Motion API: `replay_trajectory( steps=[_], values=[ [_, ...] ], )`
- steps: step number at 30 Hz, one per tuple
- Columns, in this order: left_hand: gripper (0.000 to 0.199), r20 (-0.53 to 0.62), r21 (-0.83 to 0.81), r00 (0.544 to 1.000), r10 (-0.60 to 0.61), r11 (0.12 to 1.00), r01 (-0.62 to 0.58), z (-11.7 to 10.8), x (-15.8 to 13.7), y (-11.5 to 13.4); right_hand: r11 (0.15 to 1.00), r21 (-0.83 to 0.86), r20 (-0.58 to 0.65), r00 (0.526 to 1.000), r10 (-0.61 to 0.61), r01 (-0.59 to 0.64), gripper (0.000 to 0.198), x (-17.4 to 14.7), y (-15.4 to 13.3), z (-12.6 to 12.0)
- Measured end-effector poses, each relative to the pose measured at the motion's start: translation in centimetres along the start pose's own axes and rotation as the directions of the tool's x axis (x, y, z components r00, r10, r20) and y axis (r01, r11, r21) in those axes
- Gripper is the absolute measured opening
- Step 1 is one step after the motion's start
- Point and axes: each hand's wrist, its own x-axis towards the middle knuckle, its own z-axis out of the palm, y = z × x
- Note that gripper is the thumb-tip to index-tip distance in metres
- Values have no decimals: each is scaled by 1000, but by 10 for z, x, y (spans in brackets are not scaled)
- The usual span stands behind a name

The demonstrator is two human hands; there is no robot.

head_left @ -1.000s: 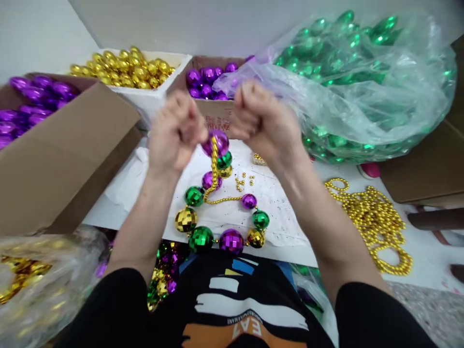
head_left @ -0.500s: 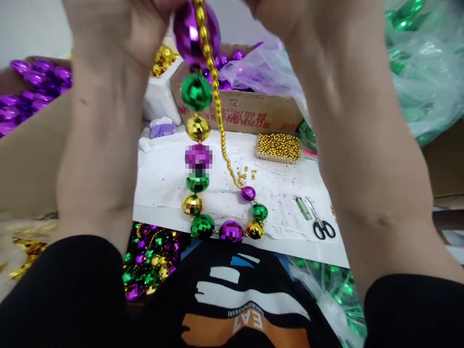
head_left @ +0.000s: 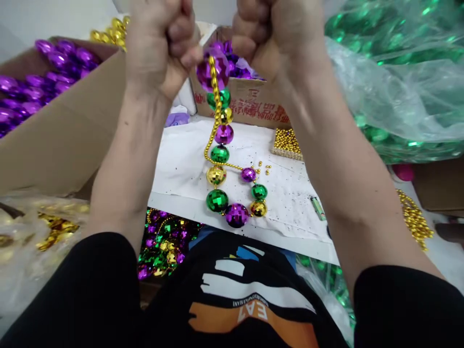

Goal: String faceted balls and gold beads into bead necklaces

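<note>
A bead necklace [head_left: 219, 154] of faceted purple, green and gold balls hangs between my hands, its lower end curving across the white-covered table. Its large purple ball [head_left: 214, 72] is at the top, crossed by a strand of small gold beads [head_left: 213, 133]. My left hand [head_left: 168, 41] is closed, with fingertips at the top of the necklace by the purple ball. To the right, apart from that ball, my right hand [head_left: 266, 36] is a fist; what it holds is hidden. No thread between the hands can be made out.
A box of small gold beads [head_left: 286, 142] and a green lighter [head_left: 318, 208] lie on the table [head_left: 184, 159]. Cartons of purple balls [head_left: 61, 55] stand left and behind. Bagged green balls [head_left: 409, 87] fill the right. A box of mixed beads [head_left: 168, 241] sits below the table's front edge.
Both hands have come lower into view. The gold strand, straighter before, now sags in a bend over the larger balls. The scissors are now almost wholly hidden behind my right arm.
</note>
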Motion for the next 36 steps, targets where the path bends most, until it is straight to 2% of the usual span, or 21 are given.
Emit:
replay_trajectory(
  steps=[3, 5, 9, 12, 14, 16, 20, 22, 26, 31, 36],
  values=[
    [36, 182, 45, 983, 39, 998, -48, -8, -20, -17, 1000, -17, -52, 999, -1, 0, 49, -10, 22, -3],
    [41, 209, -3, 977, 35, 999, -36, -17, -31, -33, 999, -38, -48, 999, -19, 17, 49, -18, 39, -12],
    [44, 263, -75, 963, -58, 994, 80, -42, -55, -74, 996, -84, 121, 993, 12, -1, 40, -37, 83, -39],
    [41, 244, -77, 965, -98, 990, 120, -55, -75, -98, 996, -79, 111, 993, 38, -30, 34, -51, 110, -54],
    [40, 250, -32, 961, -115, 991, 127, -54, -83, -100, 993, -110, 90, 994, 57, -47, 31, -60, 111, -56],
    [40, 276, -12, 958, -78, 996, 84, -46, -84, -91, 985, -170, 79, 996, 34, -20, 30, -65, 98, -50],
    [36, 353, -111, 921, 163, 985, -132, -32, -82, -61, 936, -341, 30, 996, -87, 92, 26, -75, 62, -28],
    [32, 358, -148, 906, 227, 972, -185, -32, -88, -58, 916, -381, 49, 992, -116, 126, 25, -83, 61, -22],
    [38, 250, -92, 956, 151, 987, -132, -43, -105, -87, 940, -306, 113, 986, -123, 152, 25, -101, 100, -34],
    [49, 47, -188, 997, 65, 981, -55, -43, -93, -140, 942, -330, -89, 992, -92, 58, 30, -110, 149, -59],
    [48, -40, -266, 999, 22, 963, -31, -36, -64, -176, 917, -374, -186, 958, -220, 139, 20, -99, 176, -69]
  ],
)
